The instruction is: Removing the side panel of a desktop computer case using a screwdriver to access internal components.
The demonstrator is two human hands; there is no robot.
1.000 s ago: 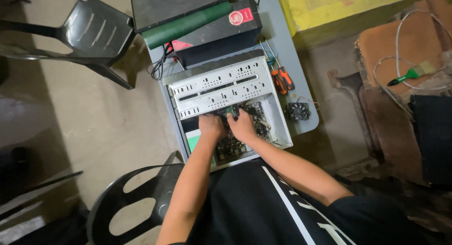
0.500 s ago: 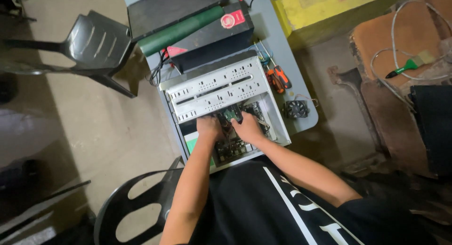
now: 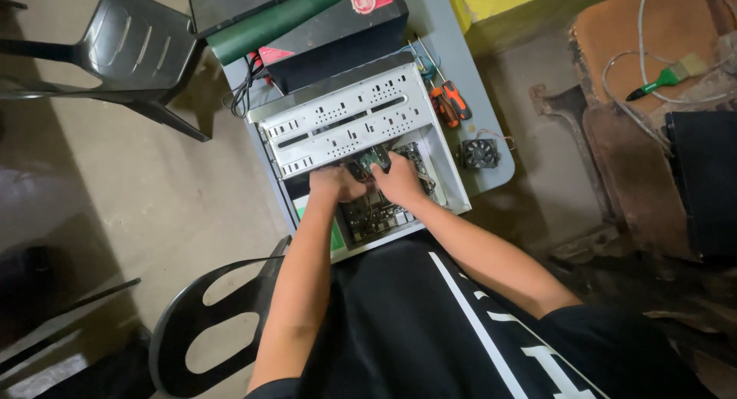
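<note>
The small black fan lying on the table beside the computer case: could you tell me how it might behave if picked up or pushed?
The fan looks small and plastic, so probably light and stiff. It lies flat on the table, so it would likely slide rather than roll. Its thin trailing wire may drag or snag.

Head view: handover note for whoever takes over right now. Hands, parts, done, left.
Left hand and right hand: both inside the open computer case, fingers at a small green board part above the motherboard; the grip itself is hidden.
Case lies open on the grey table.
Loose fan and orange-handled screwdrivers lie right of the case.
Done: case opened.
Left: the part under the fingers; seated or loose, cannot tell.
</note>
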